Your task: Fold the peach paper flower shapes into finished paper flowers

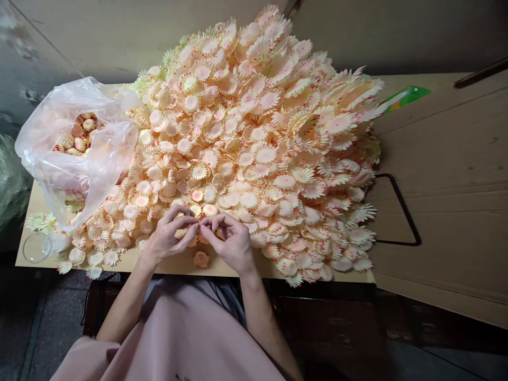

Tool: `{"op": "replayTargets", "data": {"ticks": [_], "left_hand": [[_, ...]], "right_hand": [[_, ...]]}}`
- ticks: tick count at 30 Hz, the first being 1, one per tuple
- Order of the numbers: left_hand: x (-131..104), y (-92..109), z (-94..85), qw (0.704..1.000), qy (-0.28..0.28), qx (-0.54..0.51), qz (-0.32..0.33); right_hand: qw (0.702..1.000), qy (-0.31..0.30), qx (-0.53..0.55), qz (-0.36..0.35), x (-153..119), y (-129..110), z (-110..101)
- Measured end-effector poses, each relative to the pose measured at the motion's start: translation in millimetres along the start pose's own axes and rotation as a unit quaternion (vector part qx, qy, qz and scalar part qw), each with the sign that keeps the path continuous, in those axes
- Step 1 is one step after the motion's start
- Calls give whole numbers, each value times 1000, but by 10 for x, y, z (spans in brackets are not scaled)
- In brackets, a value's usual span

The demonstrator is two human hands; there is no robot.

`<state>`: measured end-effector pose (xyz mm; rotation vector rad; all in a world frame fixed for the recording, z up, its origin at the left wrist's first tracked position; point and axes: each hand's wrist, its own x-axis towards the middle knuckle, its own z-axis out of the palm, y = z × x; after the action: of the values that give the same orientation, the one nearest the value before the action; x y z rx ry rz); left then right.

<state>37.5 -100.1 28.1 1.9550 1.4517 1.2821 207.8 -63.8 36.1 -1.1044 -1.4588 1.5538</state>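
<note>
My left hand [170,236] and my right hand [230,241] meet fingertip to fingertip near the table's front edge. Both are closed in a pinch, and whatever lies between the tips is too small and hidden to name. Behind them rises a large heap of pale pink and cream petal discs [265,154] with fringed, red-flecked edges. One single disc [201,259] lies on the wood just below the hands.
At the left, a translucent plastic bag [115,140] holds small rolled red-and-cream pieces [82,143]. A clear round container [37,248] stands at the table's left corner. Cardboard [448,201] with a black metal handle [405,209] borders the right side. Something green [415,95] shows behind the heap.
</note>
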Motion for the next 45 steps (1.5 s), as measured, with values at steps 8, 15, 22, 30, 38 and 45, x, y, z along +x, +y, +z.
{"op": "replayTargets", "data": {"ticks": [8, 15, 22, 30, 38, 45], "left_hand": [[-17, -30, 32, 997, 42, -23, -56], [-62, -92, 4, 995, 63, -16, -74], [-58, -95, 48, 997, 55, 45, -25], [-72, -109, 111, 992, 63, 94, 56], [-54, -36, 146, 996, 22, -3, -84], [-46, 17, 207, 976, 33, -82, -201]], "right_hand": [[1000, 2, 0, -8, 4, 9, -31], [998, -16, -32, -49, 52, 48, -122], [984, -28, -145, -97, 88, 30, -96], [996, 48, -72, -15, 93, 139, 9], [995, 61, -71, -33, 100, 116, 29], [981, 46, -169, -80, 80, 50, 27]]}}
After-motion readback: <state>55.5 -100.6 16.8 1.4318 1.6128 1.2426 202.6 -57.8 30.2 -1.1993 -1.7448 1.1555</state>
